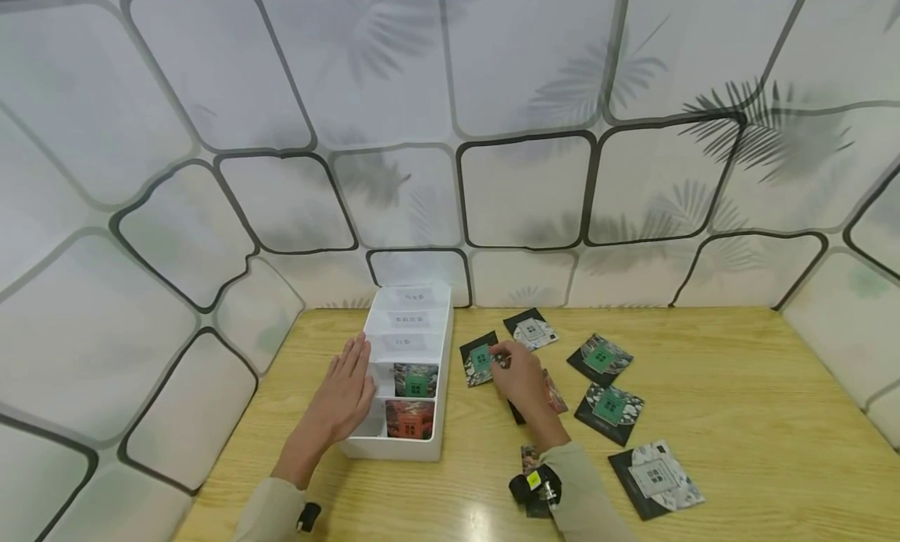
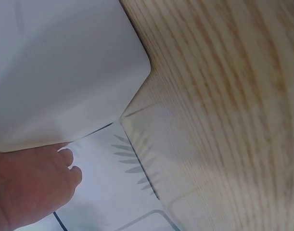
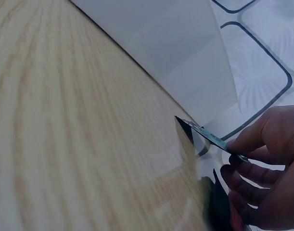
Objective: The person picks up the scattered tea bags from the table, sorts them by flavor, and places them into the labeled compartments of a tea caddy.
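Observation:
A long white divided box [image 1: 446, 354] stands on the wooden table, its compartments marked with paper labels. Upright in the two nearest compartments are a green-labelled packet [image 1: 416, 381] and a red-labelled packet [image 1: 410, 421]. My left hand [image 1: 341, 394] rests against the box's left side with straight fingers; in the left wrist view the box wall [image 2: 74, 72] hides part of it. Just right of the box, my right hand [image 1: 520, 379] pinches a flat square packet with a green label [image 1: 480, 359] by its edge. That packet [image 3: 211, 138] is tilted in the right wrist view.
Several packets lie right of the box: a grey-labelled one [image 1: 530, 330] at the back, green-labelled ones [image 1: 600, 358] [image 1: 610, 407] farther right, and a grey-labelled one [image 1: 655, 478] in front. A reddish packet [image 1: 555, 392] is partly under my right hand, another [image 1: 530, 458] under my wrist. A patterned wall [image 1: 523, 190] borders the table.

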